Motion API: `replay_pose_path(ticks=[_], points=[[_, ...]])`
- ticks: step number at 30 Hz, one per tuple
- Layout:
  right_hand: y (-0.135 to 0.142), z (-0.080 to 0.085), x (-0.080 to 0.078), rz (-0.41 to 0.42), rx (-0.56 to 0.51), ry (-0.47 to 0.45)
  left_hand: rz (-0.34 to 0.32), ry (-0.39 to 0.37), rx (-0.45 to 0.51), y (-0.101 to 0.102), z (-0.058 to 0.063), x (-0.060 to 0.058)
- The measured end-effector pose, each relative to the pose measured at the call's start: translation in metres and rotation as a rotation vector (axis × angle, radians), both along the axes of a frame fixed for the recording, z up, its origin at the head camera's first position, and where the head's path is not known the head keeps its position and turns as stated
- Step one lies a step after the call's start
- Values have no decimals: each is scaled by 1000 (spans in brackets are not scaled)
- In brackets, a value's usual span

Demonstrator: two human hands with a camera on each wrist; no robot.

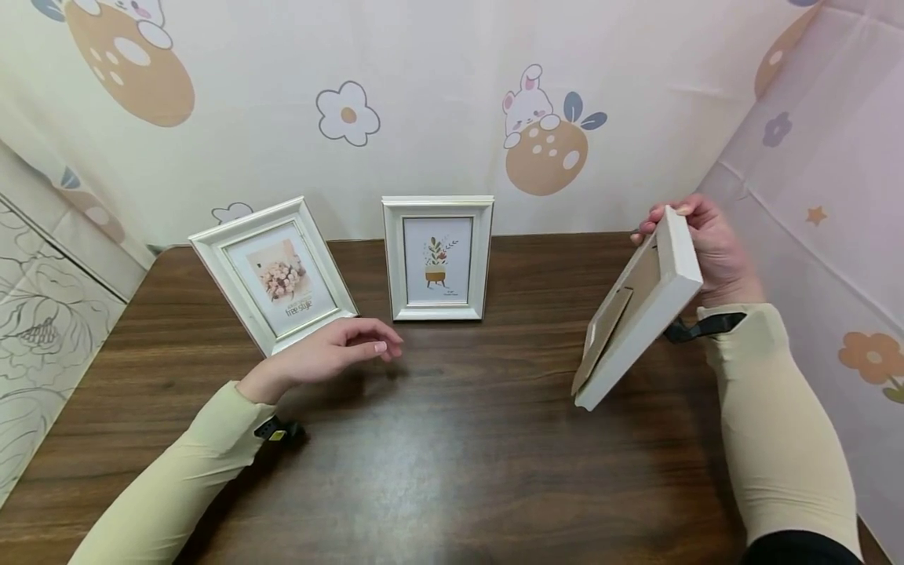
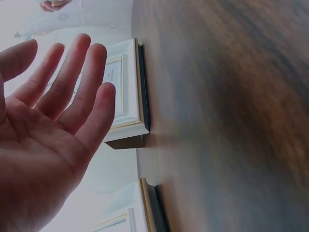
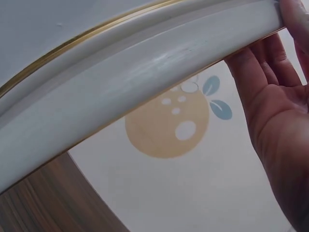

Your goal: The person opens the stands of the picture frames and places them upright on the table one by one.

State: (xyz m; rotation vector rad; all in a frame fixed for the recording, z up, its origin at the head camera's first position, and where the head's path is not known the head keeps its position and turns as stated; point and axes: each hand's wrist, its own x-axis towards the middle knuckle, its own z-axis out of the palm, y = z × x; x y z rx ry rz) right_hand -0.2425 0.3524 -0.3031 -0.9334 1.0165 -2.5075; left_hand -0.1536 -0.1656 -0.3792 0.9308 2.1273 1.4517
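At the right of the head view, my right hand [image 1: 716,247] grips the top of a white picture frame [image 1: 646,314]. That frame is tilted, with its brown backing board and stand flap [image 1: 602,341] facing left; whether its bottom touches the table I cannot tell. In the right wrist view its gold-lined white edge [image 3: 145,67] lies between thumb and fingers. My left hand [image 1: 328,353] holds nothing, fingers loosely bent, over the table by the lower corner of a flower-photo frame [image 1: 233,255]. A potted-plant picture frame [image 1: 438,310] stands upright just beyond it.
The dark wood table [image 1: 424,471] spans the view. Behind it hangs a pale curtain [image 1: 438,102] printed with rabbits and flowers, and another curtain [image 1: 826,259] hangs close along the right side. A patterned panel [image 1: 49,337] lies beyond the left edge.
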Motion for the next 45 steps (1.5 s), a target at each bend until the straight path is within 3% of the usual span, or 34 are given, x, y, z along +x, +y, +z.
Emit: replay_pose_path(ticks=[8,11,18,27,36,45], points=[[-21,1,1,57,-16,-27,109,-16,34,11,13,-6],[-28,1,0,91,-26,1,95,-22,65,20,17,-8],[-38,0,-1,151,-19,102,9,45,86,44,21,-14],[-44,1,0,191,-9,162,-122,67,87,95,19,-20],[-48,4,-1,212,3,190,-84,84,58,148,12,-17],[-49,5,0,182,-1,192,-53,40,64,171,10,-9]])
